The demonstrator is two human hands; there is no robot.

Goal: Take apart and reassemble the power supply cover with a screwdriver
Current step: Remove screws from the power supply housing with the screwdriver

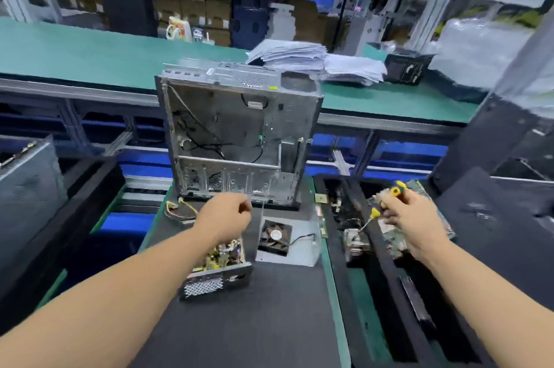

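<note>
Head view.

Item 1: opened black metal power supply box (217, 273) with a perforated front, lower centre of the frame on the dark work mat (269, 322); its circuit board shows from above, uncovered.

Item 2: grey sheet-metal power supply cover (295, 250) carrying a square black fan (275, 236), lying flat just right of the box, fan facing up, a black lead trailing right.

Item 3: left hand (225, 214), centre frame, above the box's far end; fingers curled into a loose fist. Whether it pinches anything cannot be told.

Item 4: right hand (404, 217), right of centre, gripping a yellow-and-green-handled screwdriver (382, 202); the shaft slants down-left, tip over the black tray (338, 208) holding green circuit boards (395, 235).

Item 5: bare grey metal computer case (239, 136), upright, centre frame behind both hands, open side facing the camera, black wires inside.

Item 6: stack of pale folded sheets (302, 58), upper centre, on the green bench (90, 49) behind the case.
</note>
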